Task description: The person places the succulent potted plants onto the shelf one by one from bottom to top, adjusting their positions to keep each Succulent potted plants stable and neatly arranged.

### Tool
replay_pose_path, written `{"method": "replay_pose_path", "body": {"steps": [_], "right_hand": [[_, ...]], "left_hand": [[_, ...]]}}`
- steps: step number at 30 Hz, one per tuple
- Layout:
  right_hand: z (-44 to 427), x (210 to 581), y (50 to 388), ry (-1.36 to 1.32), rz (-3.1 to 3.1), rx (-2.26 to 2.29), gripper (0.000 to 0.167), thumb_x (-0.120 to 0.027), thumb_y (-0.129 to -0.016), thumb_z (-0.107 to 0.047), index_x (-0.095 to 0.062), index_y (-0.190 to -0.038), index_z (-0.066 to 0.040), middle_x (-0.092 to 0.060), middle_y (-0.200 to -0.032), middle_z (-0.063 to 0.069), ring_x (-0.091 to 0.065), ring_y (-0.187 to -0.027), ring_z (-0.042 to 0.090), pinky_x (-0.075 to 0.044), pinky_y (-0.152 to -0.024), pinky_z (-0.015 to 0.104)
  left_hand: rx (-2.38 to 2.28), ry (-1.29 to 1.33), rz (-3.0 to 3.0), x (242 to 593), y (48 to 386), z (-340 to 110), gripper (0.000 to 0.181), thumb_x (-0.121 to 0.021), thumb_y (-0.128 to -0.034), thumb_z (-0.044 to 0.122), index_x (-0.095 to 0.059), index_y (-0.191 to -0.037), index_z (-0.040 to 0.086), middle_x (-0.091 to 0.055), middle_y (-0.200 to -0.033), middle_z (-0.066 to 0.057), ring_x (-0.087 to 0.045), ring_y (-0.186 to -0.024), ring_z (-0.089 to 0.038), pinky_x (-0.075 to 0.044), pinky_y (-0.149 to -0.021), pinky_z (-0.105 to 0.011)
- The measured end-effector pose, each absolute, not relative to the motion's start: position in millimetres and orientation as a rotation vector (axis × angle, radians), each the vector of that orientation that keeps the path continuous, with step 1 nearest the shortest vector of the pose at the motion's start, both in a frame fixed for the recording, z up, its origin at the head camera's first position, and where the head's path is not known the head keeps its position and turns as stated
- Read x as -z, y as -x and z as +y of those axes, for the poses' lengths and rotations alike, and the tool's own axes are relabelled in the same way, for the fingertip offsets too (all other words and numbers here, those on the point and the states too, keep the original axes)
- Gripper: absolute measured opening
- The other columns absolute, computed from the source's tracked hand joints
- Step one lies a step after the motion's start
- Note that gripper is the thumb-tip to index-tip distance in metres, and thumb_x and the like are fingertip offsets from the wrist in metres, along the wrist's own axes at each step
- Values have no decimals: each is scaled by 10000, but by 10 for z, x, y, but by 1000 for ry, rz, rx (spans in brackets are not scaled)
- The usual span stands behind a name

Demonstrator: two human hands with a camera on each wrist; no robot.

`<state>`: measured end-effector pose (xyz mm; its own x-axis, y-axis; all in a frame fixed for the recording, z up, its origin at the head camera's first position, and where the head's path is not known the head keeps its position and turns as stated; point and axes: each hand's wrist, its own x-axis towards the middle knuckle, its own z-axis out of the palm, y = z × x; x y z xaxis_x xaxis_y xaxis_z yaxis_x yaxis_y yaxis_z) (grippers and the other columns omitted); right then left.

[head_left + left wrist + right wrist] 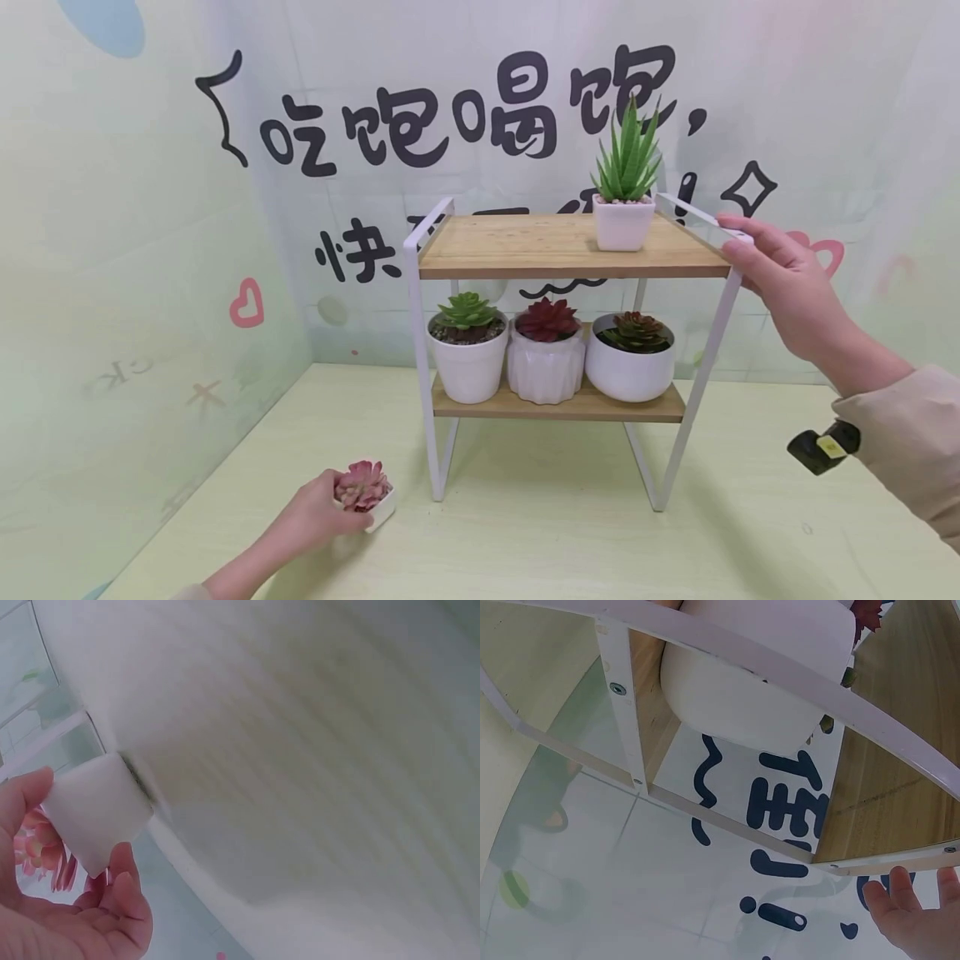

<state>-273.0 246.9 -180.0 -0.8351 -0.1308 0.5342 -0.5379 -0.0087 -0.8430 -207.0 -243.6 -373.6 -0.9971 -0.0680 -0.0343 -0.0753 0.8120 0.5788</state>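
Note:
Low on the left of the head view, my left hand [318,515] grips a small white square pot [382,510] with a pink succulent [363,486]. In the left wrist view, the thumb and fingers hold opposite sides of that pot [101,814]; its base is at or just above the tabletop. My right hand [787,279] holds the top right rail of a two-tier plant shelf [525,242] by its front corner. In the right wrist view, the fingertips [904,889] touch the white frame [735,825].
A spiky green plant [628,167] in a white pot stands on the top board's right side. Below it, the lower board [558,407] bears a green succulent [468,354], a red one [547,350] and a dark reddish one [632,358], all in white pots.

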Motion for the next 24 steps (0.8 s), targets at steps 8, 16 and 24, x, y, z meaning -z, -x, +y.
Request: {"method": "replay_pose_path", "body": {"steps": [8,16,24], "right_hand": [[2455,1800,2734,-709,-1977,-1902,319,-494,-938,-117,-573,-1235,-204,-439,-1199,-70,-397,-1064,102,-399,-768,134],[2446,1799,2732,-719,-1985,-1892,323,-493,-940,-128,-562,-1248,-200,-437,-1199,-69,-385,-1068,100,-396,-772,138],[2457,1805,2726,-717,-1963,-1919,318,-485,-942,-110,-570,-1235,-199,-450,-1175,-60,-391,-1048,101,-387,-781,150]], "left_hand": [[-967,27,2989,3513,2044,-2463,605,-798,-644,243,-498,-1052,-90,-584,-900,-81,-527,-797,-189,-448,-635,-308],[-1042,-195,3003,2909,1939,-2293,621,-772,-677,234,-473,-1105,-101,-586,-876,-86,-549,-724,-160,-461,-568,-287],[-1033,-436,2997,2225,1880,-1994,552,-760,-685,290,-507,-1067,-18,-579,-815,-65,-525,-695,-161,-460,-569,-290]]}}
